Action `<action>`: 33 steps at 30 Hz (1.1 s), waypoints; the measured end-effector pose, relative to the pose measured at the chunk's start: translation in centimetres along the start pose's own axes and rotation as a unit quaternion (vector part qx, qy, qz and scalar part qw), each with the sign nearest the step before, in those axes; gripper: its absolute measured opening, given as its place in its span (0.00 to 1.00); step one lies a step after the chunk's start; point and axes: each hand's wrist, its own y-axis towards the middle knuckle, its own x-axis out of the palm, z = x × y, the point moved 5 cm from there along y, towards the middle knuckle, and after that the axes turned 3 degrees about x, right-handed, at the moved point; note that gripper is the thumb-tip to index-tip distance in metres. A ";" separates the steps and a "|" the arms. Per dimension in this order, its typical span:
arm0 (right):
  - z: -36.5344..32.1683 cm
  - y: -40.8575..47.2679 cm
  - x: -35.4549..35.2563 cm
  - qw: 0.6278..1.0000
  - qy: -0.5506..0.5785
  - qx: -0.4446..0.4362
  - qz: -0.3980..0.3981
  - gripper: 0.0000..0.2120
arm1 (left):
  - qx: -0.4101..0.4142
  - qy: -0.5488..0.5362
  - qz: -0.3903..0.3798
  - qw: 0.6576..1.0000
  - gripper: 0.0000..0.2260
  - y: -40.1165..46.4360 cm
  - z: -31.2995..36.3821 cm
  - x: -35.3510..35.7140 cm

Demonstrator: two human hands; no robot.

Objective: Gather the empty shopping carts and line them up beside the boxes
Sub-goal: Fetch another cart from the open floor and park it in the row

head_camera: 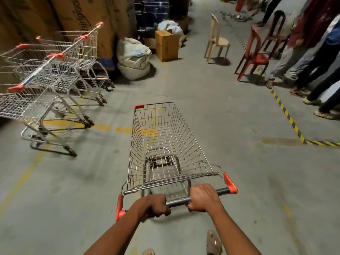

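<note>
Both hands are wrapped around the dark handle bar (202, 196) of an empty shopping cart (165, 144) in the lower centre of the frame. The left hand (153, 206) clamps the bar near its left end, fingers curled fully under; the right hand (203, 197) grips it further right, knuckles up, fist just as tight. The cart is a tapering basket of thin silver wire mesh, narrower at its far end, with orange plastic caps at the handle ends and one far corner (its lower frame shows through the mesh floor).

It stands on bare grey concrete floor (220, 107) marked with worn yellow paint. In the left of the frame three more empty wire carts (55, 74) stand side by side, handles angled toward the camera, against tall brown cardboard boxes (82, 19) at upper left. Beyond them lie lumpy white sacks (135, 57) and a small cardboard box (166, 46). At upper right stand a beige plastic chair (217, 41) and red chairs (255, 56), beside black-and-yellow striped tape (287, 115) and several people's legs (312, 70).
</note>
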 end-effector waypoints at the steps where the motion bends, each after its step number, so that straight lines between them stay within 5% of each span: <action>1: 0.6 0.8 -0.5 1.000 -0.006 -0.014 0.002 0.13 | -0.007 -0.011 0.010 1.000 0.11 0.3 0.4 -0.3; 6: 3.2 5.2 -2.9 0.993 -0.043 -0.103 0.026 0.14 | -0.052 -0.059 0.082 0.994 0.17 2.6 1.5 -2.1; 11: 4.9 9.4 -5.0 0.980 -0.053 -0.189 0.041 0.14 | -0.100 -0.079 0.174 0.976 0.09 4.0 3.3 -3.6; 15: 5.6 12.2 -6.4 0.964 -0.083 -0.247 0.048 0.17 | -0.128 -0.089 0.226 0.962 0.12 4.4 4.5 -4.6; 33: 5.8 26.2 -13.4 0.889 -0.173 -0.420 0.057 0.19 | -0.217 -0.237 0.286 0.903 0.16 10.9 5.1 -11.9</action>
